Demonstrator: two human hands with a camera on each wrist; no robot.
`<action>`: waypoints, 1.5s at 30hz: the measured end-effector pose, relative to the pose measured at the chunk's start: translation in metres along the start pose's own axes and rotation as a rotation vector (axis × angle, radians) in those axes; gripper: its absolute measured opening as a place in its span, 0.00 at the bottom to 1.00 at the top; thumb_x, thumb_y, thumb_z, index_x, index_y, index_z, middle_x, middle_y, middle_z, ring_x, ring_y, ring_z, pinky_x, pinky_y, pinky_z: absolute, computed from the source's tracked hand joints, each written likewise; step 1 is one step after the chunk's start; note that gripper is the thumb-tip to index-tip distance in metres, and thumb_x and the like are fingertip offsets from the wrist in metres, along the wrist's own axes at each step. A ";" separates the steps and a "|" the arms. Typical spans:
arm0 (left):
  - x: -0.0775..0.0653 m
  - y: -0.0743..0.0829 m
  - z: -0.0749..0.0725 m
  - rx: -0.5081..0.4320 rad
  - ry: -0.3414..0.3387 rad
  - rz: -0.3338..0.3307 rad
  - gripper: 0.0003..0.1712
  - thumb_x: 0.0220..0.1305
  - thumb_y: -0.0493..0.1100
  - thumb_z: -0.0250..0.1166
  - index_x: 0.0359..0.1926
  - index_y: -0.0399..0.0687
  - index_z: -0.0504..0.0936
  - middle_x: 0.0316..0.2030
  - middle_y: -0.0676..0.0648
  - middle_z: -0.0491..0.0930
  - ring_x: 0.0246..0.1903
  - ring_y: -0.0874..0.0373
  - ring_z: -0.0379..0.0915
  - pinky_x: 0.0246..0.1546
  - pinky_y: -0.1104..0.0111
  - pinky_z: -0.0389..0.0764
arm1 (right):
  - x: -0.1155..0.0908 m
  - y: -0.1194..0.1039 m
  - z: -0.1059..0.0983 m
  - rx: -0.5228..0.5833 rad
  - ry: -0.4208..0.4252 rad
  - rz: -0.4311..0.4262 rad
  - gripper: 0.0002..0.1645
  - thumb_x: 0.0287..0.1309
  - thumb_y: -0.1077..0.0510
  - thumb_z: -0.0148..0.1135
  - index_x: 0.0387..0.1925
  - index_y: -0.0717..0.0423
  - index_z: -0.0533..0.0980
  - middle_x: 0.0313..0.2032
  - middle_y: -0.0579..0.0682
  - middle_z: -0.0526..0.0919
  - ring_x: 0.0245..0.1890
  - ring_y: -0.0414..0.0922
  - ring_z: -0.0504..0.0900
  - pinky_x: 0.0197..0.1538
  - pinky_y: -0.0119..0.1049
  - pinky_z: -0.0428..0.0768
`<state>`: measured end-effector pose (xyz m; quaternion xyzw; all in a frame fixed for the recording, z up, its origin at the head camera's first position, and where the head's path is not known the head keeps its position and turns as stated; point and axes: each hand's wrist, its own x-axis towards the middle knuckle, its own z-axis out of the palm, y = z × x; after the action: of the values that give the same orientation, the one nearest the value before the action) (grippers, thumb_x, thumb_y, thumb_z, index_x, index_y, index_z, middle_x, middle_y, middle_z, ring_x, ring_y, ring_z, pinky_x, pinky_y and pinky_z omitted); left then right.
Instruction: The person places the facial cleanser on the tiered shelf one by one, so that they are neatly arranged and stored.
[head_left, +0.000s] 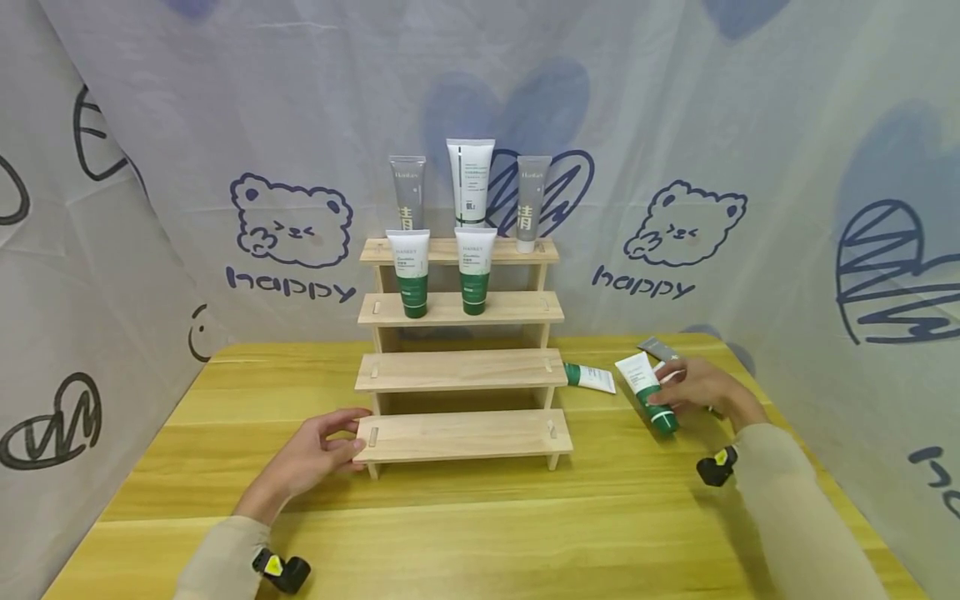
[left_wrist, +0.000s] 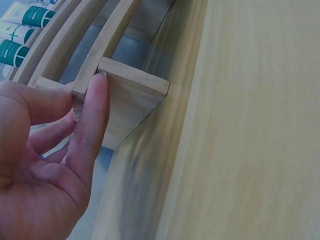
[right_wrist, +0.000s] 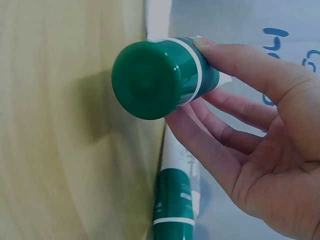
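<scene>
Pale sleeves point(head_left: 795, 517) are seen nearest from the head; right of the tiered wooden stand point(head_left: 461, 371), a green-and-white squeeze tube point(head_left: 642, 383) is gripped by the right hand point(head_left: 701, 387). From the left wrist, the bottom step point(left_wrist: 111, 37) is pinched by the left hand point(left_wrist: 55, 165), perhaps for steadiness. From the right, the tube is clasped behind its cap point(right_wrist: 145, 80), probably for control.

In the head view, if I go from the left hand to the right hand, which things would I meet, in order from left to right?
Left hand → wooden stand → lying green-and-white tube → held green-and-white tube → right hand.
</scene>
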<state>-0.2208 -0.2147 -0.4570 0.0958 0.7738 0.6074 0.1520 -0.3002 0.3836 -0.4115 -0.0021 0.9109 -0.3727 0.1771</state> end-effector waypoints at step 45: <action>0.000 0.002 0.001 -0.010 -0.015 0.008 0.33 0.74 0.31 0.59 0.76 0.31 0.60 0.63 0.27 0.67 0.50 0.52 0.84 0.49 0.64 0.92 | -0.012 -0.134 -0.001 0.164 0.406 -0.201 0.43 0.58 0.50 0.77 0.71 0.55 0.69 0.63 0.61 0.77 0.63 0.59 0.76 0.68 0.55 0.79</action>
<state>-0.2202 -0.2136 -0.4550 0.1026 0.7691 0.6112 0.1559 -0.3066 0.2891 -0.3165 -0.0036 0.8898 -0.4539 -0.0480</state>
